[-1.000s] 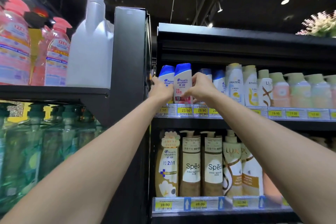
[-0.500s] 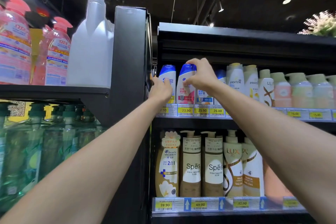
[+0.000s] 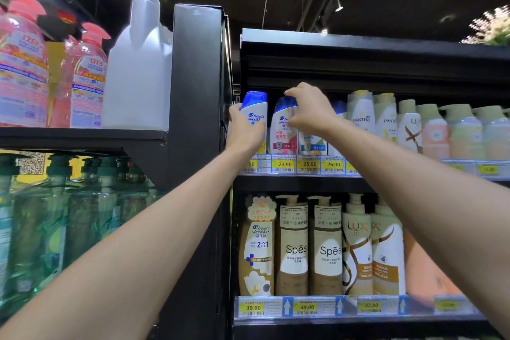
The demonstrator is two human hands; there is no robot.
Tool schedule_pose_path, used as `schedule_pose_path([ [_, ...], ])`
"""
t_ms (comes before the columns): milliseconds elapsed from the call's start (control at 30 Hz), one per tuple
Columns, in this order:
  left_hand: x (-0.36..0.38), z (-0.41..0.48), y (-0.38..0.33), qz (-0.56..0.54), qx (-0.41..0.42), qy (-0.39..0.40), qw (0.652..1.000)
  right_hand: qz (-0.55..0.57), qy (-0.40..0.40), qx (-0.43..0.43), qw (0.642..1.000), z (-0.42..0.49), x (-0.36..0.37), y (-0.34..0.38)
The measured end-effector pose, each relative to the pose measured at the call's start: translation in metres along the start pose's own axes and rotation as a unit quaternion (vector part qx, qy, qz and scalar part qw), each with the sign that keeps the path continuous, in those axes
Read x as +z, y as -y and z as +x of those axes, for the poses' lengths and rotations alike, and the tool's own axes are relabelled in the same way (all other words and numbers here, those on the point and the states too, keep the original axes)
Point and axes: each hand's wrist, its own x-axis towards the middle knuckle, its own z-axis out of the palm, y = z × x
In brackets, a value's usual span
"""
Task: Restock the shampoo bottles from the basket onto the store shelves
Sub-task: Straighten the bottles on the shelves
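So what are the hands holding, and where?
Left hand grips the leftmost white, blue-capped shampoo bottle round its lower body; right hand holds the next, pink-labelled bottle near its cap.

2 hands (image 3: 245, 131) (image 3: 310, 112), 2 spēs bottles (image 3: 294, 248) (image 3: 329, 250).

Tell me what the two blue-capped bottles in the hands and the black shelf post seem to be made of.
Left bottle and right bottle: probably plastic; glossy white bodies, shiny blue caps catching light. Black shelf post: likely painted metal; low sheen, flat panels, crisp folded edges, though uncertain.
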Motion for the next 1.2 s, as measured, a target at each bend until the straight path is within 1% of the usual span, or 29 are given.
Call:
schedule_pose_path([
  [167,0.000,-0.002,-0.001,0.006,0.032,0.011,0.999,-0.006,-0.014,-0.012,1.000,-0.006,0.009,-0.003],
  [400,-0.001,-0.002,-0.003,0.041,-0.023,0.025,0.999,0.024,-0.037,-0.007,0.999,-0.012,0.010,0.000],
  [567,-0.001,-0.005,-0.004,0.061,-0.026,0.020,0.998,0.059,-0.054,0.007,0.997,-0.018,0.014,-0.002],
  [633,0.000,-0.005,-0.004,0.071,-0.017,0.020,0.997,0.079,-0.074,0.008,0.994,-0.023,0.015,-0.004],
  [733,0.001,-0.003,0.000,0.092,0.015,0.018,0.995,0.118,-0.125,-0.004,0.985,-0.034,0.012,-0.006],
  [867,0.004,-0.004,0.005,0.140,0.104,-0.003,0.985,0.149,-0.172,-0.015,0.974,-0.052,0.003,-0.019],
  [933,0.004,-0.007,0.006,0.166,0.153,-0.016,0.974,0.154,-0.182,0.000,0.971,-0.063,-0.005,-0.031],
  [1033,0.001,-0.016,0.004,0.211,0.187,-0.024,0.959,0.136,-0.182,0.037,0.973,-0.078,-0.020,-0.056],
  [1100,-0.001,-0.022,0.004,0.259,0.222,-0.030,0.940,0.115,-0.183,0.069,0.974,-0.086,-0.032,-0.077],
  [1200,-0.001,-0.029,-0.002,0.336,0.293,-0.035,0.895,0.088,-0.185,0.125,0.971,-0.097,-0.049,-0.107],
])
